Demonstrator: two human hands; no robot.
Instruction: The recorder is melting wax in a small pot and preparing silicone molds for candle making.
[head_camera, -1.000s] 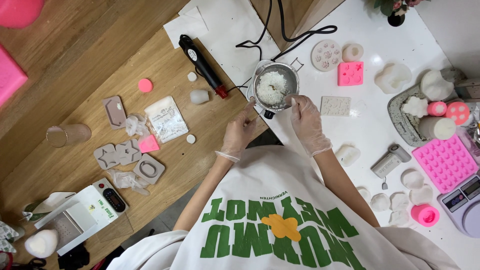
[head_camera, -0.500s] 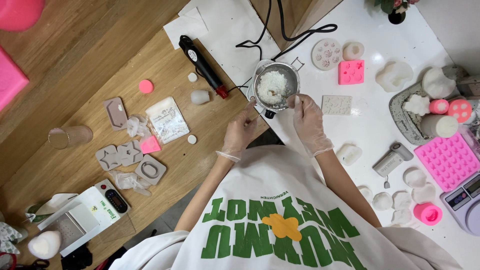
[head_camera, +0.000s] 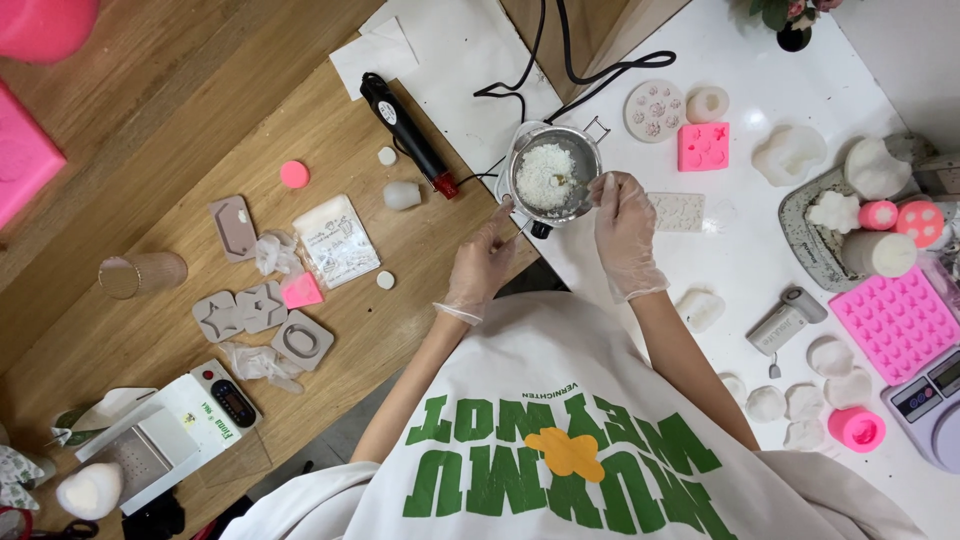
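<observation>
A small metal pot (head_camera: 590, 150) holding white wax flakes (head_camera: 543, 172) stands at the seam between the wooden table and the white table. My left hand (head_camera: 483, 262), gloved, pinches the thin handle at the pot's near left edge. My right hand (head_camera: 625, 232), also gloved, is at the pot's right rim and grips a thin metal stirrer (head_camera: 572, 183) whose tip is in the flakes. A black cable (head_camera: 560, 70) runs from behind the pot to the far edge.
A black heat tool (head_camera: 405, 125) lies left of the pot. Grey moulds (head_camera: 260, 305), a packet (head_camera: 335, 238) and a ribbed glass (head_camera: 140, 272) sit on the wood. On the right are pink moulds (head_camera: 895, 320), white wax shapes (head_camera: 790, 152) and a scale (head_camera: 935, 405).
My right hand has shifted slightly right and farther along the pot's rim, moving the stirrer through the flakes. My left hand has stayed on the handle.
</observation>
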